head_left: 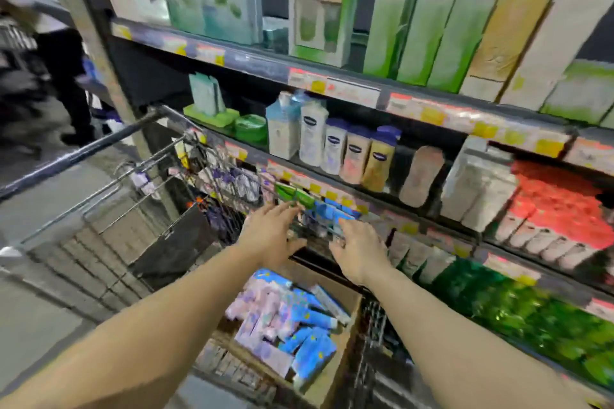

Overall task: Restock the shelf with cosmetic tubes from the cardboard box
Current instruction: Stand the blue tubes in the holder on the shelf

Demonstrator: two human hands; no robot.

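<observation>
This is a shop aisle with a tall dark shelf [332,75] full of boxes and bottles. The picture is blurry, so small things are hard to see.

A metal cart [99,196] stands just beside the shelf. The cardboard box [335,362] sits in the cart, low down, between the two arms. It still has lots of pink and blue cosmetic tubes [292,319] in it, lying every which way. So I think the job is far from done.

On the shelf, a little row of green and blue tubes [319,206] stands near the front edge, under the lotion bottles [352,156].

Both hands reach out to that row. The left hand [270,232] is flat with its fingers spread, and the tips touch the green tubes. The right hand [360,251] also has spread fingers, right at the blue tubes. Neither hand looks like it is holding anything, but the blur makes that hard to be sure of. I think the hands are tidying the row or making room.

What could go wrong? The tubes stand close to the edge. A push that is too hard could knock them over like dominoes, or tip one off the shelf into the cart. The box also sits tilted, so a bump from an arm could spill it. And blue tubes could end up with the green ones.
</observation>
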